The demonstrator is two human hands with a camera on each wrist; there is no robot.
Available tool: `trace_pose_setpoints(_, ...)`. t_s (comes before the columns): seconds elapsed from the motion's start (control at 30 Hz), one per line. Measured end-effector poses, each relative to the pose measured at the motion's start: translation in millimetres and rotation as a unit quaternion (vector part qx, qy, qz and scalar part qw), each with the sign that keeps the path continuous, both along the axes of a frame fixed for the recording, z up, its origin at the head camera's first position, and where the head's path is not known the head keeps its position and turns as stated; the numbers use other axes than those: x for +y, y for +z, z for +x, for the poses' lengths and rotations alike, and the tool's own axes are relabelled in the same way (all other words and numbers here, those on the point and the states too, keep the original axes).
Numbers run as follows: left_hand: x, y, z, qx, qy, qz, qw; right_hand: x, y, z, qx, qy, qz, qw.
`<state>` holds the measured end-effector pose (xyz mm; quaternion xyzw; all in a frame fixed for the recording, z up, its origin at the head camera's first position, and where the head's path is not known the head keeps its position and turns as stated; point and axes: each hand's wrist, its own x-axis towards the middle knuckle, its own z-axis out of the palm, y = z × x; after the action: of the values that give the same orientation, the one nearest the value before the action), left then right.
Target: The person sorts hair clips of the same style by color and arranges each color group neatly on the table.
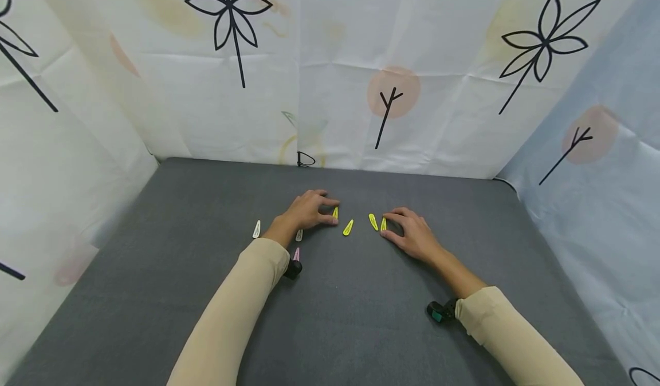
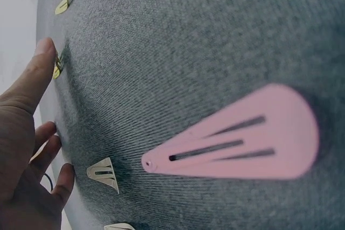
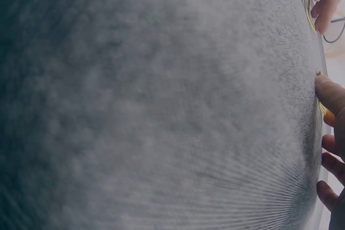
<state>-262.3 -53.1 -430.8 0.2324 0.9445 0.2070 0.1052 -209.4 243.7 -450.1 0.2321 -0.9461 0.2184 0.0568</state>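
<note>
My left hand (image 1: pixel 307 211) pinches a yellow snap hair clip (image 1: pixel 335 212) at its two ends, between thumb and forefinger. Opposite it, my right hand (image 1: pixel 413 236) has its thumb and forefinger on another yellow hair clip (image 1: pixel 384 224). Between the hands lie two more yellow clips, one (image 1: pixel 348 227) nearer the left hand and one (image 1: pixel 373 221) beside the right fingertips. A pink hair clip (image 2: pixel 285 133) appears large in the left wrist view, under the left wrist. In the right wrist view the right thumb (image 3: pixel 330 92) partly hides its clip.
Two whitish hair clips lie by the left forearm, one (image 1: pixel 256 229) to its left and one (image 1: pixel 299 235) partly behind the wrist. The dark grey table (image 1: pixel 340 317) meets a patterned cloth wall (image 1: pixel 340 117) at the back and sides.
</note>
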Motion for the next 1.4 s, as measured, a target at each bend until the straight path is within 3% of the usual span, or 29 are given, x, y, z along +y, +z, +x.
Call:
trace_pose_setpoints(0.57, -2.2, 1.8, -0.1, 0.016, 0.001, -0.017, 0.9997, -3, 0.6, -1.6, 0.001, 0.0, 0.003, 1.0)
trace_pose_setpoints(0.8, -8.9, 2.9, 4.2, 0.022, -0.035, -0.019, 0.999, -4, -0.1, -0.9, 0.002, 0.003, 0.003, 1.0)
trace_pose_setpoints(0.93, -15.1, 4.0, 13.3, 0.05, -0.072, -0.023, 0.9959, -4, -0.2, -0.6, 0.002, 0.003, 0.003, 1.0)
trace_pose_setpoints(1.1, -25.3, 6.9, 33.9, 0.064, -0.108, -0.015, 0.992, -4, -0.2, -0.8, 0.003, 0.003, 0.003, 1.0)
trace_pose_setpoints(1.4, -37.7, 0.4, 63.8, 0.101, -0.14, -0.021, 0.9848, -3, -0.8, 0.5, 0.003, -0.001, 0.004, 1.0)
